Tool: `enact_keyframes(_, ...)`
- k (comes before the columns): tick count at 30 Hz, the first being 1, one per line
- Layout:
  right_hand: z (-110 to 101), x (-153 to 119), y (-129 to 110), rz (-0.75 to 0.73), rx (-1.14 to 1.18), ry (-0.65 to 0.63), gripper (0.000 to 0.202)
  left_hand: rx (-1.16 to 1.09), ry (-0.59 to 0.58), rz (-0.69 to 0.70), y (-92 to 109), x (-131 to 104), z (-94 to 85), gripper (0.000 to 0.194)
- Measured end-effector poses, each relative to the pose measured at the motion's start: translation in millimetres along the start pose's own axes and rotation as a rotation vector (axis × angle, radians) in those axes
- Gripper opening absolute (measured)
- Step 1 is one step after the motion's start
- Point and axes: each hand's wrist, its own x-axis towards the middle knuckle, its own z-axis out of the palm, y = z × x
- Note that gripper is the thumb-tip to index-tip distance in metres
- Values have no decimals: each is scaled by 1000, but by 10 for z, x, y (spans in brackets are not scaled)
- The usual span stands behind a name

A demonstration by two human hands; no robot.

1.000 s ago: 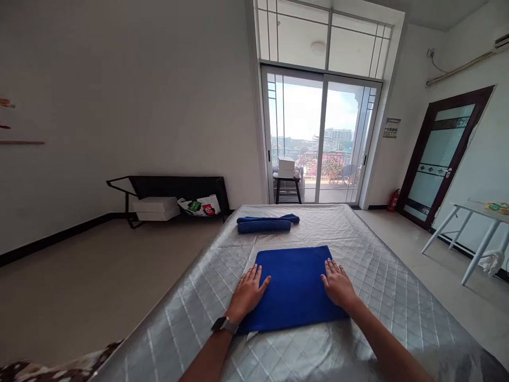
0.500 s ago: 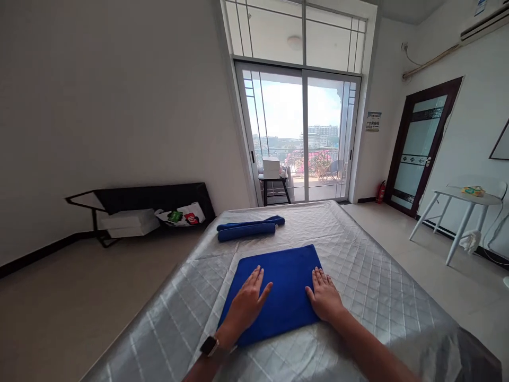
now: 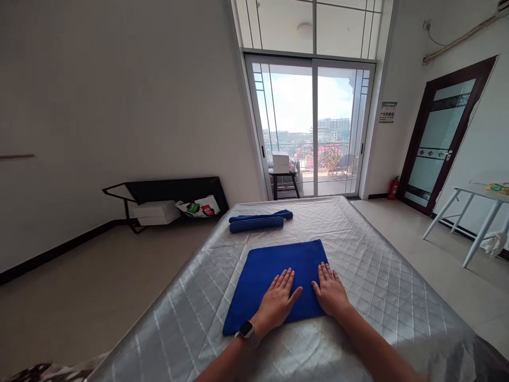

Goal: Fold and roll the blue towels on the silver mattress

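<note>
A flat blue cloth [image 3: 262, 281] lies spread on a silver quilted cover [image 3: 374, 286]. My left hand [image 3: 277, 300] rests flat on the cloth, right of its middle, fingers extended and thumb apart. Flat at the cloth's right edge is my right hand [image 3: 331, 291], its fingers stretched forward and its thumb pointing toward the left hand. A dark smartwatch [image 3: 246, 329] is on my left wrist. Beyond the cloth, a rolled blue cloth [image 3: 256, 224] sits beside another narrow folded blue cloth [image 3: 287, 214].
Against the left wall stands a black frame [image 3: 175, 190] with white boxes [image 3: 157, 213] and a printed bag [image 3: 201, 208]. A sliding glass door [image 3: 314, 132] is ahead. At right are a white table [image 3: 477, 195], a brown-framed door [image 3: 445, 143] and a fire extinguisher [image 3: 393, 188].
My left hand has slid right across the cloth, closer to my right hand. The right hand stays at the cloth's right edge. The camera view has shifted slightly.
</note>
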Motion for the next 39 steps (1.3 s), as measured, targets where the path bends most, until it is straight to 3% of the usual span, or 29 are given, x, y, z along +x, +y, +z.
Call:
enact_keyframes(5,-24,6,-3,8,3,-22,68,108,28,-220,-944,-442,-9,73)
enact_keyframes(7,-30,12,0,16,-10,-35,68,113,63,-277,-1165,-559,25,75)
enact_keyframes(9,-29,17,5,25,-18,-38,68,103,95,-292,-1252,-609,66,74)
enact_keyframes(14,-10,15,50,29,-42,-36,69,93,108,-341,-1176,-573,110,77)
enact_keyframes(17,-67,50,78,24,-76,-52,69,92,92,-298,-1155,-581,103,73)
enact_keyframes(19,-154,123,64,17,-104,-60,68,94,96,-275,-1154,-596,93,72)
enact_keyframes(24,-344,463,-65,9,-115,-34,65,97,81,-365,-1114,-597,70,81)
enact_keyframes(29,-208,690,-95,51,-59,-18,65,104,86,-334,-1162,-631,23,72)
enact_keyframes(33,-71,705,-50,55,-39,0,67,89,14,-404,-1165,-605,-193,76)
enact_keyframes(36,-37,703,-37,48,-20,11,67,117,-19,-364,-931,-437,-377,77)
enact_keyframes(39,-33,703,-44,46,-2,21,66,116,9,-153,-469,-97,-426,71)
